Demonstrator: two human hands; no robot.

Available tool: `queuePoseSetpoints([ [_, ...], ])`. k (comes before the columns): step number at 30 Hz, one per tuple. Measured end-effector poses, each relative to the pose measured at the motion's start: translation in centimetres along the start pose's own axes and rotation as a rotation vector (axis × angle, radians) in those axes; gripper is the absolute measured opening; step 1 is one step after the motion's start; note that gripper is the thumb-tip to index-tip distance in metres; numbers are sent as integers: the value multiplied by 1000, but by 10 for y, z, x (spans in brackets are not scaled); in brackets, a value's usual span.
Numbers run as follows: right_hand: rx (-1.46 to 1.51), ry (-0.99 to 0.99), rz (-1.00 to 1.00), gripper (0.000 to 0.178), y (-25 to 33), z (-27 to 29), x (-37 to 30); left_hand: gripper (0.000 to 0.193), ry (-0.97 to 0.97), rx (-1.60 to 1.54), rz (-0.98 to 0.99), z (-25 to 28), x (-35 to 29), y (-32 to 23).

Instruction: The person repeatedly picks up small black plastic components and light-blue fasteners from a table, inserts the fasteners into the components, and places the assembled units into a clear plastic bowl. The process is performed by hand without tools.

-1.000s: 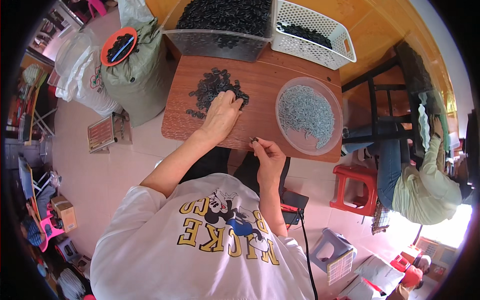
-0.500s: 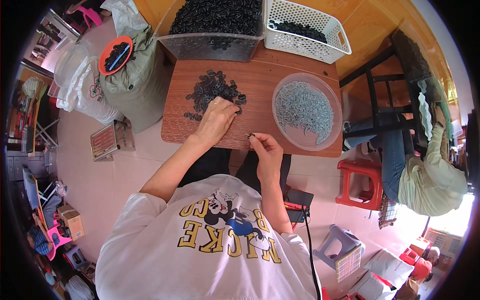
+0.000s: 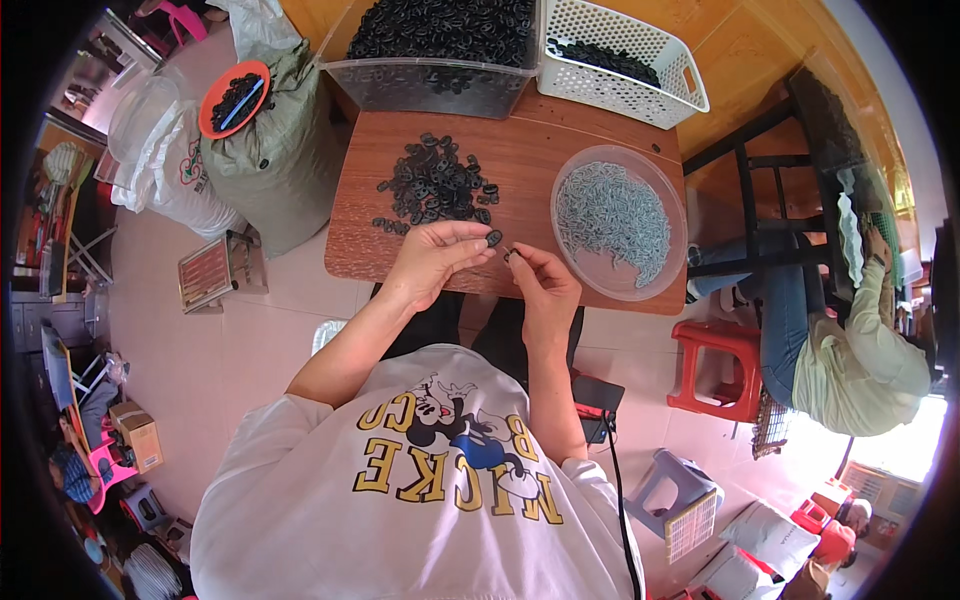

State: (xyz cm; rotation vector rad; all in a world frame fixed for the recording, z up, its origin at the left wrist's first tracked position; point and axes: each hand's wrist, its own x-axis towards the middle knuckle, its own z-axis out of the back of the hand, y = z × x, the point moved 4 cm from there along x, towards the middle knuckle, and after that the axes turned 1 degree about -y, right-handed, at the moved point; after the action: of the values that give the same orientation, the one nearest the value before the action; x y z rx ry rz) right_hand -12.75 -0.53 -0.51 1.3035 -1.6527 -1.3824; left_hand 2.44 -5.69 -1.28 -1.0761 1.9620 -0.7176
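Note:
Between the thumb and fingers of my left hand (image 3: 437, 262) is a small black oval plastic piece (image 3: 494, 238), held above the table's near edge. Close beside it, my right hand (image 3: 541, 287) pinches another small dark piece (image 3: 512, 254); a screw may be with it, but it is too small to make out. A loose pile of black oval pieces (image 3: 436, 180) lies on the brown wooden table (image 3: 520, 150) just beyond my left hand. To the right of my hands stands a round clear tub (image 3: 612, 222) holding many silvery screws.
At the table's far side are a clear bin (image 3: 430, 90) and a white perforated basket (image 3: 620, 95), both with black pieces. An orange plate (image 3: 233, 98) tops a green sack (image 3: 275, 160) on the left. A red stool (image 3: 715, 370) and a seated person (image 3: 850, 350) are on the right.
My left hand has come back from the pile toward my right hand, now with a black oval piece in its fingers. My right hand has risen slightly and stays pinched.

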Motion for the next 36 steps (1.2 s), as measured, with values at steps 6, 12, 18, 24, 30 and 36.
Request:
queuePoseSetpoints([
  [6,-88,7,11,15,2,-4,-5,22,8,-56,27,1,-5,2],
  [12,-115,7,7,14,-1,-3,-6,21,6,-7,26,-1,-9,3],
  [18,-112,5,3,13,-1,-3,-7,20,-1,82,-27,-5,-11,0],
  [24,-114,15,5,14,-5,-2,-8,19,7,138,-39,-4,-12,4],
  [30,-85,54,-33,25,-6,-3,-8,21,20,244,-56,-8,-15,5],
  [36,29,187,-80,34,-10,-5,-7,23,38,178,-20,-12,-18,6],
])
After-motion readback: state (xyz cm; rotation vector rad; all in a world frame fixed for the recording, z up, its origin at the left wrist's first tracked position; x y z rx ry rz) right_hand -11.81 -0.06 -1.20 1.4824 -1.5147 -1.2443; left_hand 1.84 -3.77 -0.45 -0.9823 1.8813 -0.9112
